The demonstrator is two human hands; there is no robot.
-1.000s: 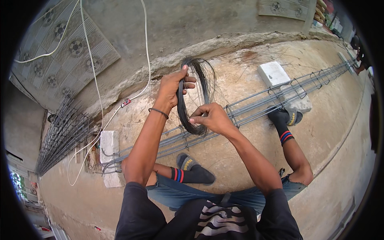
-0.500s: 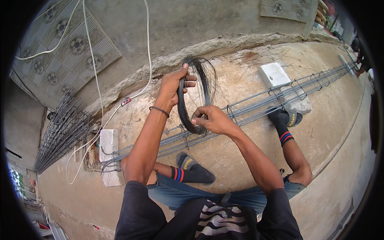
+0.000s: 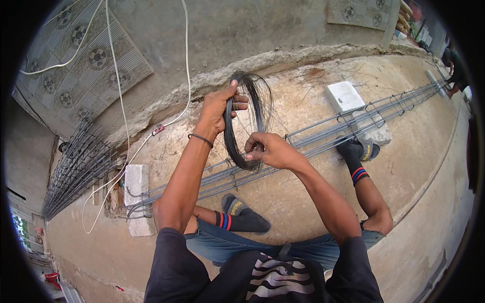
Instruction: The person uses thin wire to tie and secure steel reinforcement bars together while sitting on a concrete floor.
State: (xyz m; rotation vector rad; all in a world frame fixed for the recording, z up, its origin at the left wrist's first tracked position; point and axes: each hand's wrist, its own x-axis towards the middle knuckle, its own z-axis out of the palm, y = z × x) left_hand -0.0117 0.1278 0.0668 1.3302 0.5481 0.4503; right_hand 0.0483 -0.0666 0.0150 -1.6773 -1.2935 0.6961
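Observation:
A coil of thin black binding wire [image 3: 233,136] hangs in front of me over the long steel bars, with loose strands fanning out on its right. My left hand [image 3: 218,110] is closed round the coil's upper left side, thumb on top. At its lower right end my right hand [image 3: 273,150] has thumb and forefinger bent toward each other at the wire; the strand between them is too fine to make out clearly. Beneath the coil, the rebar cage [image 3: 323,135], long bars with bent stirrups, runs from lower left to upper right between my feet.
White blocks [image 3: 344,97] lie under the cage at right; another pale block [image 3: 137,178] supports its left end. Wire mesh [image 3: 76,169] leans at far left. A white cable [image 3: 188,65] hangs down the wall. Another person [image 3: 457,76] is at the far right end.
My right hand has shifted slightly to the right along the coil's lower end, its thumb and forefinger a little farther apart. My left hand keeps its hold in nearly the same place.

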